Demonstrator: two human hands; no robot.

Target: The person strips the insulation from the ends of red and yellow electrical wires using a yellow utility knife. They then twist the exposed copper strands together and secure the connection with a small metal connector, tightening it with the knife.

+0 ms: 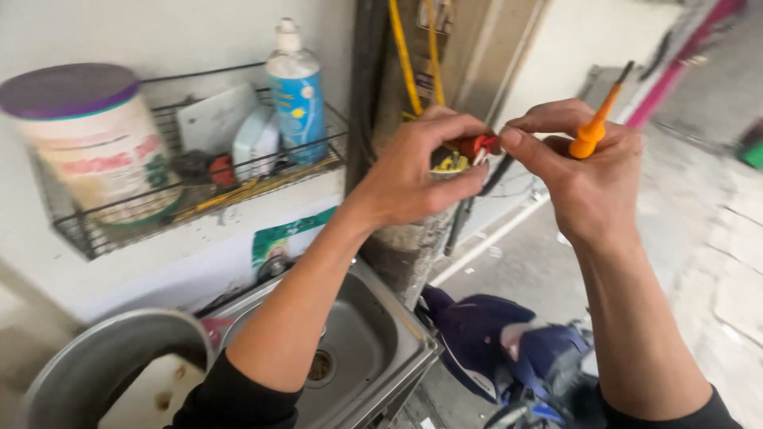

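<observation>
While both forearms rise from the lower edge of the view over the steel sink (373, 349), the work itself sits higher, in front of the rough concrete post (405, 246) that stands just behind the sink's far corner. Nearest, left of the post, a large metal basin (87, 365) lies beside the sink; to the right of the post and lower down, a dark blue bundle with straps (493, 342) rests on the ground. At the post's upper part the left hand (413, 171) is closed in a pinch on a small red connector (475, 146), with a yellow piece (450, 164) showing just beneath it. The right hand (588, 171) meets it from the other side, forefinger and thumb pressed to the connector's end, while its remaining fingers are curled around an orange-handled screwdriver (592, 131) whose shaft points up and away from the post. To do this well, I judge that the left pinch should hold the connector steady and near the post, and the right fingertips should work with small, exact pressure, since the parked screwdriver limits their freedom. Farther left of the post, a wire shelf (103, 222) on the wall carries a purple-lidded tub (87, 135) and a blue-labelled bottle (296, 95); yellow cables (405, 56) run up the post.
</observation>
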